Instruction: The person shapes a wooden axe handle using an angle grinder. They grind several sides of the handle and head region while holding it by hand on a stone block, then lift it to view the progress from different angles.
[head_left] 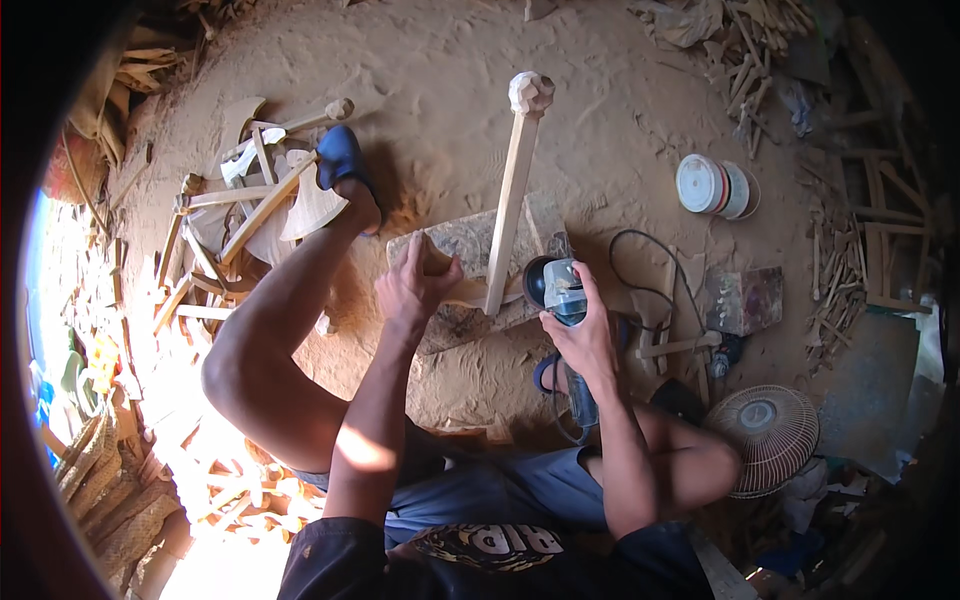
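Closely held: wood (437, 257) at left, grinder (563, 287) at right

At far left, a jumble of axes (314, 210) is seen lying on the sand, beside a foot shod in a blue sandal (343, 155). Next along, the wood is held low over a worn slab (475, 237) by the left hand (412, 285). It would be best pressed steady against the slab, with the fingertips tucked well back from the disc. Thumb and fingers are parted only by the wood's thickness and are clamped on it.

To its right, a long pale stick (512, 200), topped by a faceted knob (531, 94), is pictured with its lower end between the two hands. Whether it is joined to the wood cannot be told.

Just beside that end, the grinder's dark disc (536, 284) is turned toward the work; whether contact is made cannot be made out. Light, even passes are advised, with the tool braced against any kick. The grinder's head is wrapped by the right hand (585, 335), the fingers over one side and the thumb across the other, closed as far as the casing allows.

Farther right, a black cord (683, 270) is looped over the ground; it should be kept clear of the disc. A white bucket (700, 185) and a caged fan (765, 440) are seen beyond.
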